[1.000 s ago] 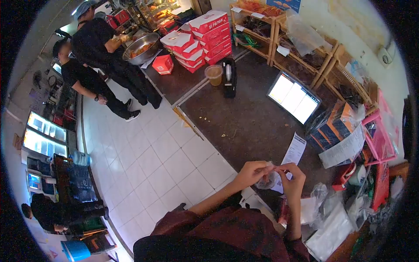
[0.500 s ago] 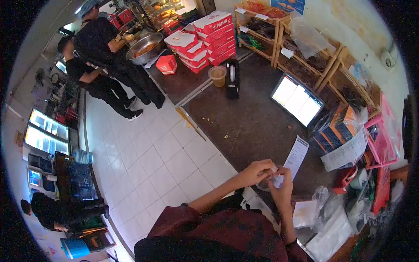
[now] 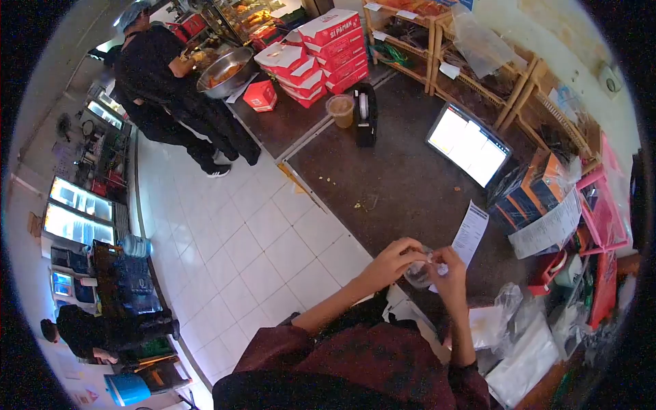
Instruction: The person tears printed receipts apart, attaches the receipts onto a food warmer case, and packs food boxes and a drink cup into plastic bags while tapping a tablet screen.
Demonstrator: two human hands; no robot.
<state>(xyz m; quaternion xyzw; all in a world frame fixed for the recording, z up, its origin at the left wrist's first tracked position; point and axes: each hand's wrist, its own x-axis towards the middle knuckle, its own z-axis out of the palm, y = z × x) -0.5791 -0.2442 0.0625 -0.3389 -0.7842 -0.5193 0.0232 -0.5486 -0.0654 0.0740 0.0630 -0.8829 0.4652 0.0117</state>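
Observation:
Both hands meet over the near edge of the dark counter, at a small clear plastic bag (image 3: 417, 276). My left hand (image 3: 398, 260) pinches the bag's top from the left. The fingers of my right hand (image 3: 449, 272) close on the same gathered top from the right. The bag's body hangs below and between the hands; its contents are too blurred to make out. A long printed receipt (image 3: 471, 234) lies on the counter just beyond my right hand, its lower end partly behind the fingers.
Farther along the counter (image 3: 403, 184) are a tablet (image 3: 469, 144), a tape dispenser (image 3: 365, 115), a lidded cup (image 3: 340, 110) and stacked red-and-white boxes (image 3: 335, 51). Plastic bags (image 3: 523, 365) lie at right. Wicker shelves (image 3: 478, 89) line the wall. Co-workers (image 3: 154, 68) stand at left.
My hands have shifted slightly, and more of the clear bag shows between them. The view has tilted a little. One co-worker at the back now stands more hidden behind the other.

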